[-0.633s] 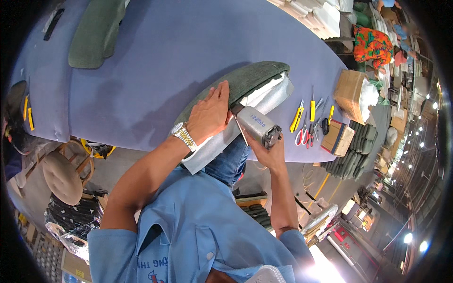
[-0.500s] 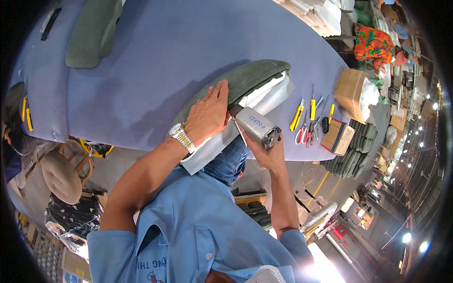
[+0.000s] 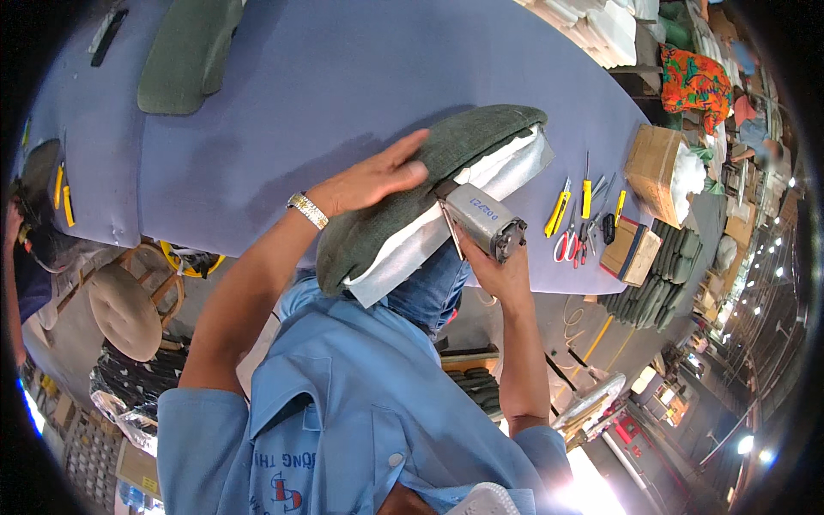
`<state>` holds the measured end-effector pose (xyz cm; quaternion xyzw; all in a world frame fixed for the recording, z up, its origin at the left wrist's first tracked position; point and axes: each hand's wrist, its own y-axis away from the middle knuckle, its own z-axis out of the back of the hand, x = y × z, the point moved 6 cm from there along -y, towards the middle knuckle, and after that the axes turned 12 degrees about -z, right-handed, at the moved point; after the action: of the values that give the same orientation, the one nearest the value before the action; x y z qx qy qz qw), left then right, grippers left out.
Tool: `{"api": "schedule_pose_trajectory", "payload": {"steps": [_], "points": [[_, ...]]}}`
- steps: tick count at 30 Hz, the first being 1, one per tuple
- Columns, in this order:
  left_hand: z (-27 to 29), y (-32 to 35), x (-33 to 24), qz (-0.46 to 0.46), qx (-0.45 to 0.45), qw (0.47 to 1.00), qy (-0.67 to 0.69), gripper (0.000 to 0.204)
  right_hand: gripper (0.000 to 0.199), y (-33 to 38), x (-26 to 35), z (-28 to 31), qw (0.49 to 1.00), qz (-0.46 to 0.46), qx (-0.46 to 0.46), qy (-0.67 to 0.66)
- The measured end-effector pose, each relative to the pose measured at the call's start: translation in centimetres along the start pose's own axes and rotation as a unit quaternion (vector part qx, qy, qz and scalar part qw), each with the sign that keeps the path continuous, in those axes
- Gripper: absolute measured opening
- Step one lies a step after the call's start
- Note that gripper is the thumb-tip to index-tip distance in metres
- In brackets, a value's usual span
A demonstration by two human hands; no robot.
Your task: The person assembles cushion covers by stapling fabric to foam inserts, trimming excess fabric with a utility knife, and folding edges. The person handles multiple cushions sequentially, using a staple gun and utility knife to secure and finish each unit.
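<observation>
A dark green upholstered cushion rests tilted at the table's near edge, against my jeans-clad leg. White lining fabric hangs loose along its near side. My right hand grips a grey staple gun, whose nose meets the cushion's edge where fabric and lining come together. My left hand is over the cushion's left side with fingers stretched and thumb apart, holding nothing. Whether its fingertips touch the cover, I cannot tell. A watch with a metal band circles the left wrist.
On the blue-covered table lie yellow cutters, red-handled scissors and a small box. Another green cushion is at the far left. A cardboard box stands right. Part of another person shows at the left rim.
My left hand has come away from the cushion's near edge and lining, moving left with its fingers spreading. The staple gun stays against the edge. The whole view has shifted slightly.
</observation>
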<state>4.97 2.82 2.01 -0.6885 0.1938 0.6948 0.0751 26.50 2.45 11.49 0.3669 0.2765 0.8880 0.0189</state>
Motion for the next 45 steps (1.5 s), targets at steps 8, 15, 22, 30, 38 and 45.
{"api": "schedule_pose_trajectory", "payload": {"steps": [8,15,22,30,38,45], "points": [[-2.3,0.2,2.6,-0.013,0.0,0.999,-0.035,0.07,0.037,0.3,-1.3,-0.5,0.999,-0.022,-0.025,-0.019],[-3.5,2.0,-2.2,-0.036,-0.008,0.972,-0.232,0.073,0.035,0.6,-0.2,-0.7,0.999,0.008,-0.036,-0.03],[-2.1,2.4,-3.6,0.022,-0.082,0.957,-0.276,0.075,0.025,-0.1,2.6,-0.5,0.989,0.132,-0.054,0.035],[-2.5,2.5,-3.6,0.014,-0.079,0.947,-0.31,0.076,0.022,0.6,2.0,-0.2,0.994,0.105,-0.024,0.026],[-3.3,2.8,-3.8,0.004,-0.113,0.94,-0.321,0.076,0.024,0.9,1.9,-0.9,0.999,0.05,-0.007,-0.008],[-2.6,2.6,-4.0,0.031,-0.093,0.945,-0.312,0.079,0.023,1.0,2.3,-1.1,0.995,0.078,-0.036,0.042]]}}
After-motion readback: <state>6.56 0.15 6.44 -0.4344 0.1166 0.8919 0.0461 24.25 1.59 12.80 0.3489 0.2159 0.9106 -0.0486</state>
